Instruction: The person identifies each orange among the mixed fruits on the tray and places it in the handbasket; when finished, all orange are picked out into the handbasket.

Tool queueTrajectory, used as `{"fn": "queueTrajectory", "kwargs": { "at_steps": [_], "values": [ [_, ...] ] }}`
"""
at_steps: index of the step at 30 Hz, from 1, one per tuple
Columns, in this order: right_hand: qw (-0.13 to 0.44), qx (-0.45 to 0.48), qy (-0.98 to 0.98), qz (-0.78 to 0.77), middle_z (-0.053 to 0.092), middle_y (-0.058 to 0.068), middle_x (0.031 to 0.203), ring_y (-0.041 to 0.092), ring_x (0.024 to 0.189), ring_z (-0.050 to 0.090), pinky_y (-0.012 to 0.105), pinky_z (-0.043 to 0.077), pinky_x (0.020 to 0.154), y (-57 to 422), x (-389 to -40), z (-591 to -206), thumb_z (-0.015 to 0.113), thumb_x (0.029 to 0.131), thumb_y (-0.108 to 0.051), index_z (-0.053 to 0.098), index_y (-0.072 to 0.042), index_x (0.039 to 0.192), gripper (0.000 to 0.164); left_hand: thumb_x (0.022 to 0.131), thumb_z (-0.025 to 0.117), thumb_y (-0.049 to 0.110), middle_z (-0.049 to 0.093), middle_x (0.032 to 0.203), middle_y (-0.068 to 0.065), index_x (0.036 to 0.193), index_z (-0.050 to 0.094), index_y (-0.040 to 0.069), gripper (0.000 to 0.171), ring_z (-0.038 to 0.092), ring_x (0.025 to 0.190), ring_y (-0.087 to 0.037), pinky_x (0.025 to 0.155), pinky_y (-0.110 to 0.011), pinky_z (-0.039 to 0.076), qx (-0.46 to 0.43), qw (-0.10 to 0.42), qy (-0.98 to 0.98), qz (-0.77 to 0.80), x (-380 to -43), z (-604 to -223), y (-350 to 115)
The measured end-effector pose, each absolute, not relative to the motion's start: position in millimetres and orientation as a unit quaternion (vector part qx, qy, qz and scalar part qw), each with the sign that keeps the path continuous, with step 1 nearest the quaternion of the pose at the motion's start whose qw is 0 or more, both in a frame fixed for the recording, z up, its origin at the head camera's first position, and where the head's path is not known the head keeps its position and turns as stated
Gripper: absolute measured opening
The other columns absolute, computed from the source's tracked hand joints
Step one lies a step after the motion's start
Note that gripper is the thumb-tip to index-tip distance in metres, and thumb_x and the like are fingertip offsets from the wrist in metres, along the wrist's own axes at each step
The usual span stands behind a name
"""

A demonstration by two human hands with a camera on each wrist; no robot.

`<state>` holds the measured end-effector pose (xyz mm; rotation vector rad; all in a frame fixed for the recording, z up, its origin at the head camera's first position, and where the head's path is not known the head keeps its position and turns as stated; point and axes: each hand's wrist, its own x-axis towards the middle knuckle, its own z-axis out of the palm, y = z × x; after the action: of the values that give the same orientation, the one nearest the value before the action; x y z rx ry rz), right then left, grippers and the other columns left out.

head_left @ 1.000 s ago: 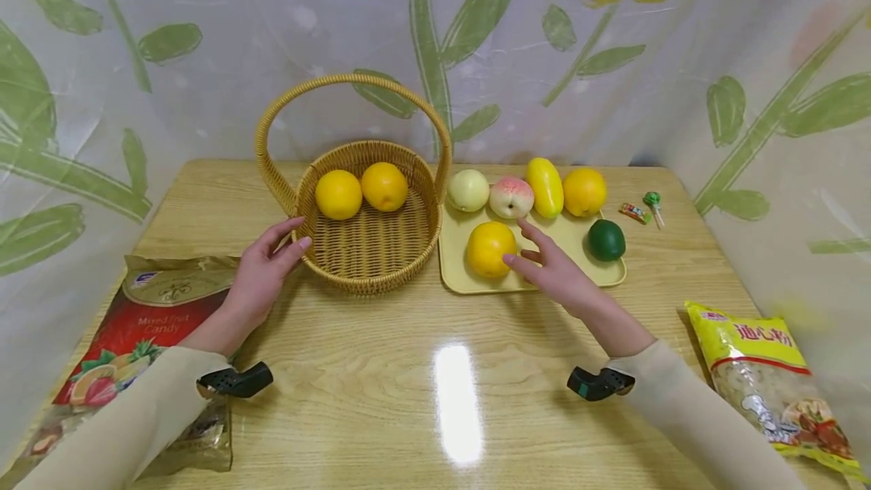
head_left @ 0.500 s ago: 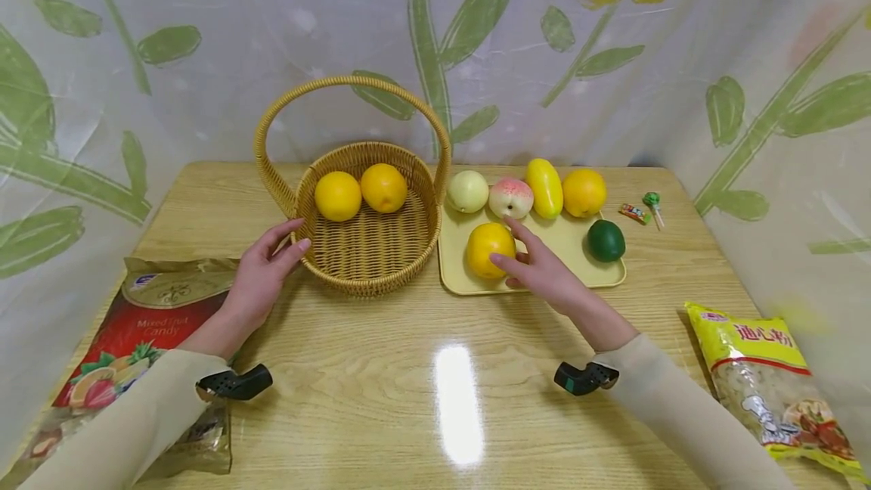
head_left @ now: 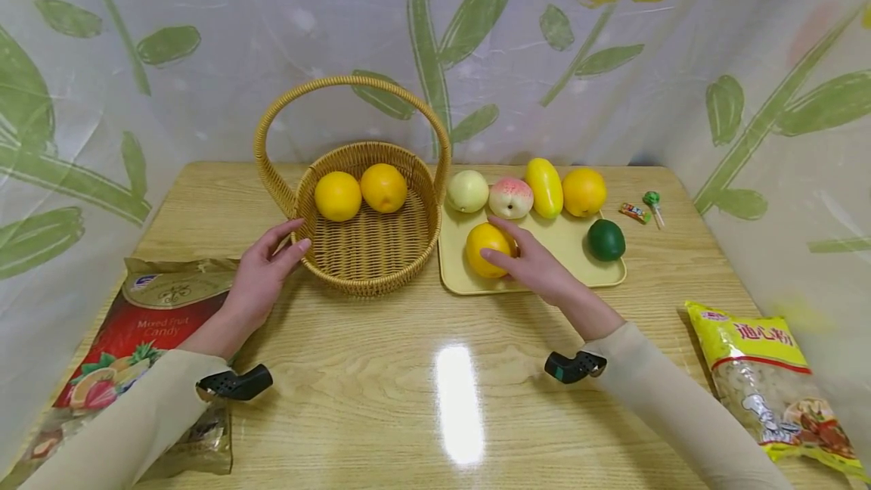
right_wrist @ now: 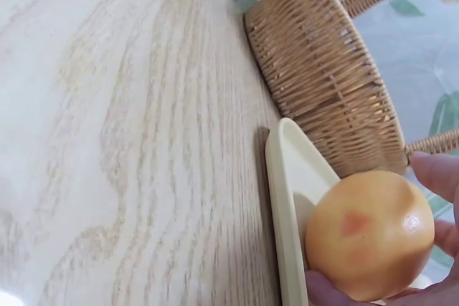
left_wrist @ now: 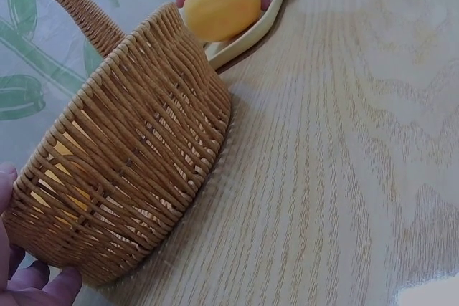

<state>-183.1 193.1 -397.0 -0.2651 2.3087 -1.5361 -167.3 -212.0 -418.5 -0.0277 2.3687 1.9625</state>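
My right hand [head_left: 537, 265] curls its thumb and fingers round an orange [head_left: 485, 251] at the left part of the pale yellow tray [head_left: 558, 267]. In the right wrist view the orange [right_wrist: 369, 238] sits at the tray's edge, thumb on one side and fingers on the other. My left hand [head_left: 261, 267] holds the left rim of the wicker basket [head_left: 370, 278], thumb over the rim and fingers against the outer wall. Two more oranges [head_left: 338, 196] lie inside the basket. In the left wrist view the basket's woven side [left_wrist: 136, 148] hides most of what it holds.
Along the tray's back lie a pale green fruit [head_left: 468, 191], a peach [head_left: 511, 197], a long yellow fruit [head_left: 543, 187] and another orange [head_left: 584, 192]. A dark green fruit [head_left: 605, 240], lollipop [head_left: 652, 203], wrapped candy [head_left: 634, 212], candy bag [head_left: 163, 308] and yellow-topped food bag [head_left: 769, 376] lie around.
My right hand has moved left and its thumb and fingers have closed round the orange on the tray. My left hand has stayed on the basket rim.
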Motion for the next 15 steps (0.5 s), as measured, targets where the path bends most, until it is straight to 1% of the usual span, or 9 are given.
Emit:
{"fn": "queueTrajectory", "kwargs": {
  "at_steps": [4, 7, 9, 12, 15],
  "values": [
    [0.177, -0.095, 0.819, -0.537, 0.039, 0.013, 0.144, 0.03, 0.112, 0.051, 0.043, 0.057, 0.081, 192.5, -185.1, -398.1, 0.062, 0.099, -0.026, 0.028, -0.012, 0.154, 0.067, 0.098, 0.058, 0.038, 0.027, 0.157, -0.008, 0.151, 0.037, 0.01, 0.063, 0.035, 0.139, -0.022, 0.096, -0.013, 0.044, -0.011, 0.033, 0.77, 0.637, -166.7, -418.1, -212.1],
    [0.179, -0.092, 0.818, -0.539, 0.039, 0.013, 0.143, 0.031, 0.113, 0.05, 0.045, 0.057, 0.082, 192.0, -184.9, -398.5, 0.062, 0.098, -0.025, 0.028, -0.013, 0.154, 0.066, 0.098, 0.058, 0.038, 0.027, 0.157, -0.008, 0.151, 0.037, 0.01, 0.064, 0.034, 0.139, -0.022, 0.097, -0.013, 0.043, -0.01, 0.033, 0.769, 0.638, -166.4, -417.8, -212.2],
    [0.175, -0.091, 0.823, -0.533, 0.039, 0.013, 0.143, 0.031, 0.116, 0.048, 0.045, 0.053, 0.089, 191.9, -184.3, -398.7, 0.063, 0.098, -0.024, 0.03, -0.014, 0.153, 0.065, 0.098, 0.058, 0.038, 0.027, 0.157, -0.009, 0.151, 0.037, 0.009, 0.063, 0.034, 0.139, -0.023, 0.097, -0.013, 0.043, -0.01, 0.031, 0.768, 0.64, -166.3, -417.5, -212.2],
    [0.161, -0.103, 0.836, -0.514, 0.04, 0.013, 0.142, 0.031, 0.118, 0.046, 0.045, 0.045, 0.098, 191.4, -183.1, -398.5, 0.064, 0.097, -0.023, 0.034, -0.015, 0.149, 0.061, 0.098, 0.059, 0.037, 0.027, 0.157, -0.009, 0.15, 0.038, 0.009, 0.063, 0.034, 0.139, -0.024, 0.096, -0.012, 0.044, -0.01, 0.03, 0.765, 0.643, -166.1, -417.5, -211.8],
    [0.133, -0.141, 0.849, -0.492, 0.045, 0.015, 0.137, 0.03, 0.116, 0.046, 0.045, 0.038, 0.102, 190.1, -182.2, -397.3, 0.066, 0.095, -0.017, 0.038, -0.011, 0.145, 0.058, 0.098, 0.059, 0.037, 0.028, 0.157, -0.009, 0.15, 0.039, 0.009, 0.063, 0.035, 0.138, -0.023, 0.095, -0.012, 0.044, -0.01, 0.03, 0.763, 0.646, -166.3, -417.6, -211.2]
  ]
}}
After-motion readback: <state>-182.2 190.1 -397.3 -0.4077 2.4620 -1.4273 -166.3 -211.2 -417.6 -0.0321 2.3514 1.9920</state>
